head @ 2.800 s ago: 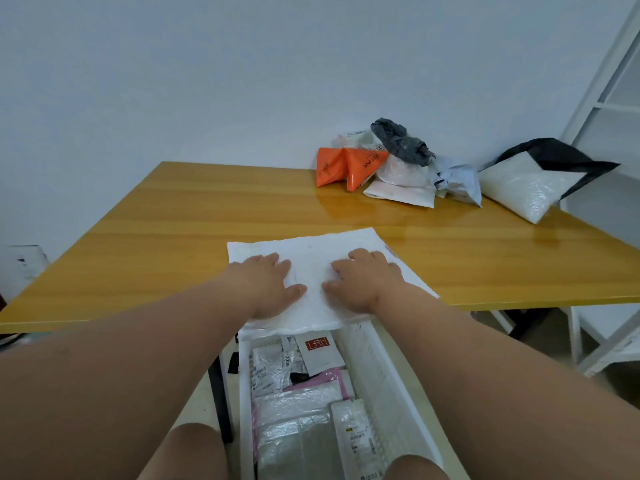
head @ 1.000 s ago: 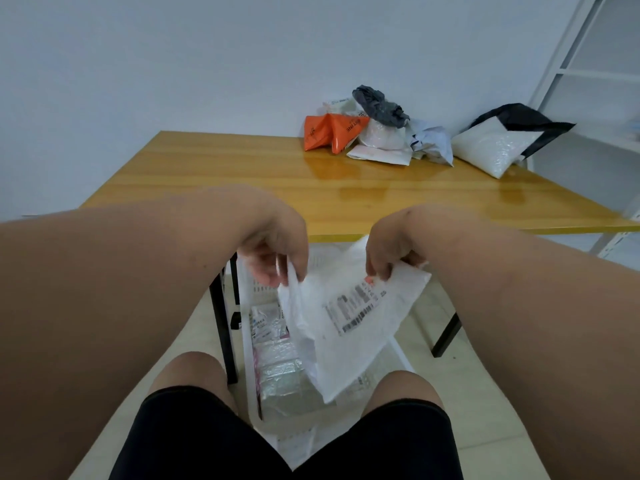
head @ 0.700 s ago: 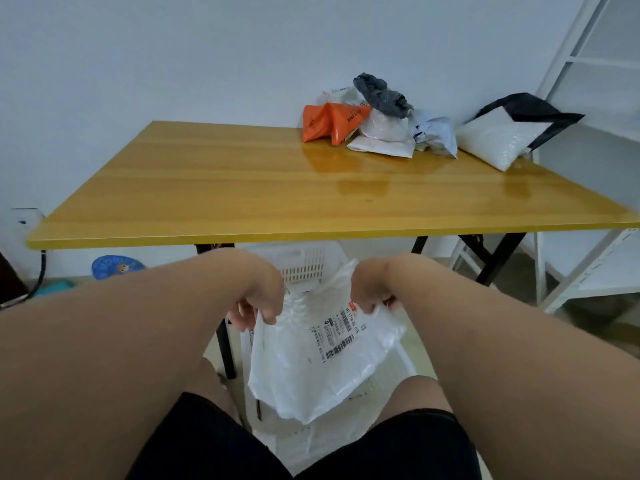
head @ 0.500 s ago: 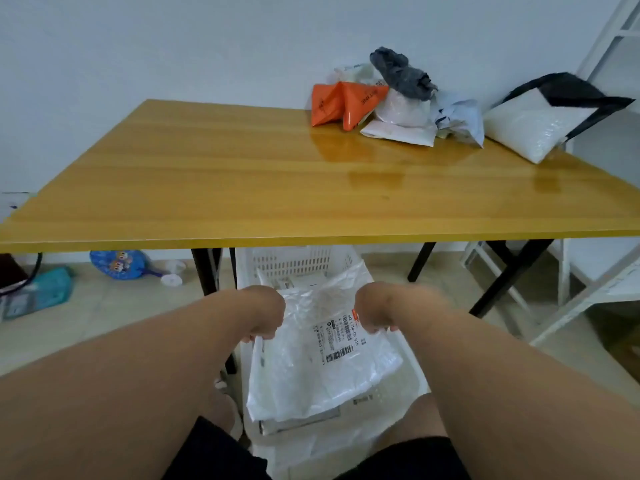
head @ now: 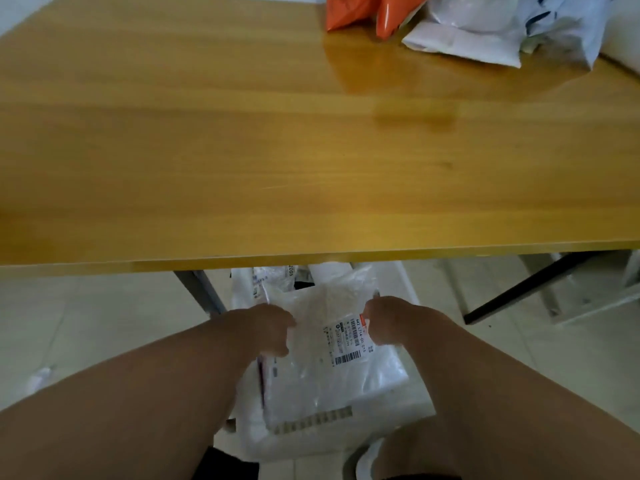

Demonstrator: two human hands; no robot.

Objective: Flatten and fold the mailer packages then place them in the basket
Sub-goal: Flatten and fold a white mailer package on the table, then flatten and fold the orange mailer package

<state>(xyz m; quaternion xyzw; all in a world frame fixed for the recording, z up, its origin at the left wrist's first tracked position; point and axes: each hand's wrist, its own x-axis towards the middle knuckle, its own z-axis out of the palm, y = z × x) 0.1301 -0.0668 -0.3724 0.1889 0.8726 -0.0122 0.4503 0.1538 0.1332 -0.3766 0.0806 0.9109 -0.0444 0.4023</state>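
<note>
Head view, one frame, items as I log them.

Item 1: white mailer (head: 332,344), folded, printed label with barcode facing up. It lies low beneath the near table edge, over the white basket (head: 398,410), on top of other pale packages there; I cannot tell whether it already rests on them.

Item 2: left hand (head: 266,327), knuckles up, fingers curled down onto the mailer's left edge. I read it as closed on the mailer, though the fingertips are hidden.

Item 3: right hand (head: 386,322), likewise curled, closed on the mailer's upper right edge just beside the label.

Item 4: wooden table (head: 242,133), top bare across the near and middle part.

Item 5: pile of unfolded mailers at the far right corner of the table: two orange ones (head: 360,10) and white and grey ones (head: 485,32) touching them.

Item 6: black table leg (head: 526,289), slanting to the floor at right.

Item 7: pale tiled floor (head: 86,323) either side of the basket.
</note>
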